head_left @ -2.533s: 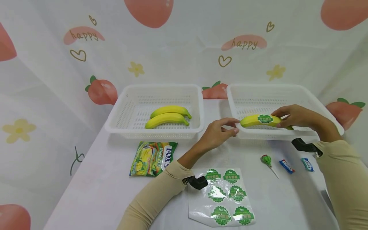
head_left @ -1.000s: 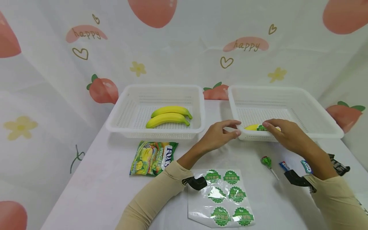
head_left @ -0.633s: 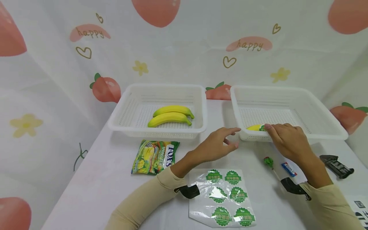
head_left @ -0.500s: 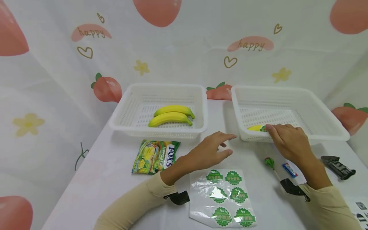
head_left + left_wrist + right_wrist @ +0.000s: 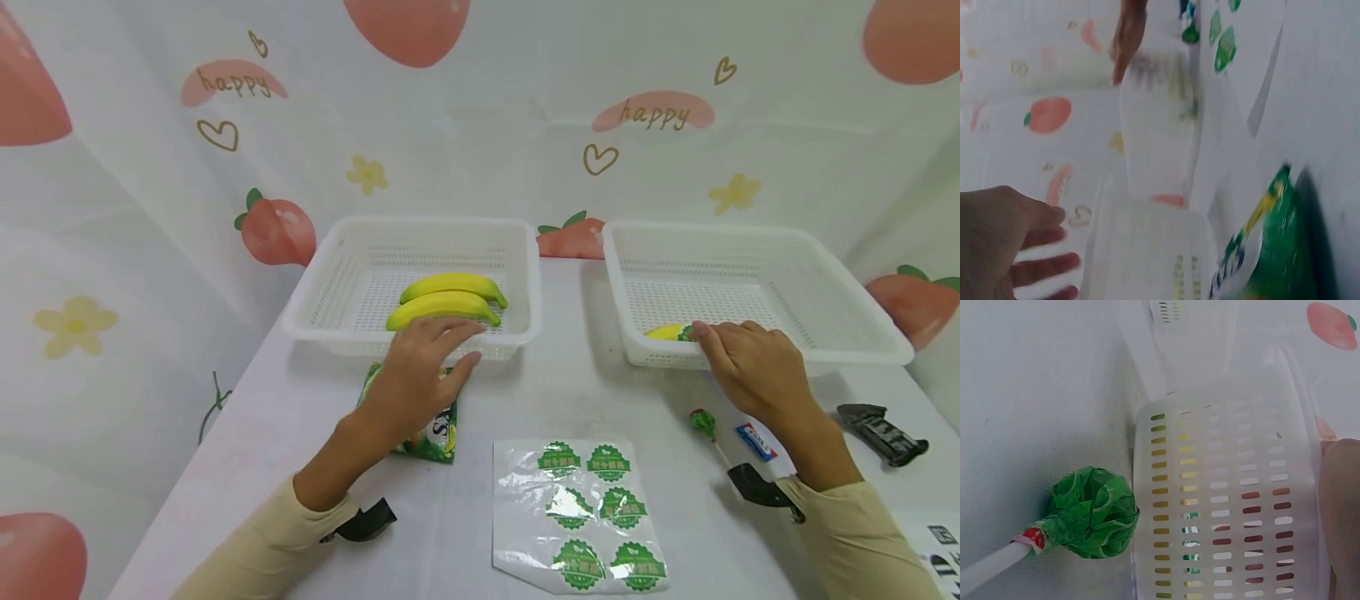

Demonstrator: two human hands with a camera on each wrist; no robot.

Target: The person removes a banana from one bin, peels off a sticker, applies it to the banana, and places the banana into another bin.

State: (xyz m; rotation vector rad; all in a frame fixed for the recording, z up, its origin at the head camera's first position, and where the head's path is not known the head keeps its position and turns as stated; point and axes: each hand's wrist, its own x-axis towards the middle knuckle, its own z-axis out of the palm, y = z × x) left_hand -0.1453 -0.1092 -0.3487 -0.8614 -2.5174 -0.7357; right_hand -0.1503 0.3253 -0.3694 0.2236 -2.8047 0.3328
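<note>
My left hand (image 5: 416, 371), fingers loosely bent and apart, reaches to the front rim of the left white basket (image 5: 330, 337). Two yellow bananas (image 5: 442, 308) lie inside it, just beyond the fingertips. My right hand (image 5: 757, 375) is over the front rim of the right white basket (image 5: 862, 358), its fingers dipping inside. A banana with a green sticker (image 5: 666, 332) lies along that basket's front wall, partly covered by this hand. Fingers and banana show through the slots in the right wrist view; I cannot tell whether the fingers grip it.
Under my left hand lies a green snack bag (image 5: 438, 433). A sheet of green stickers (image 5: 577, 517) is at the front middle. A green lollipop (image 5: 702, 423), a small blue candy (image 5: 756, 442) and a black wrapped packet (image 5: 885, 435) lie by my right arm.
The right hand has lowered the stickered banana into the right basket and stays at the rim. My left hand has left that basket's corner and swung left to the other basket.
</note>
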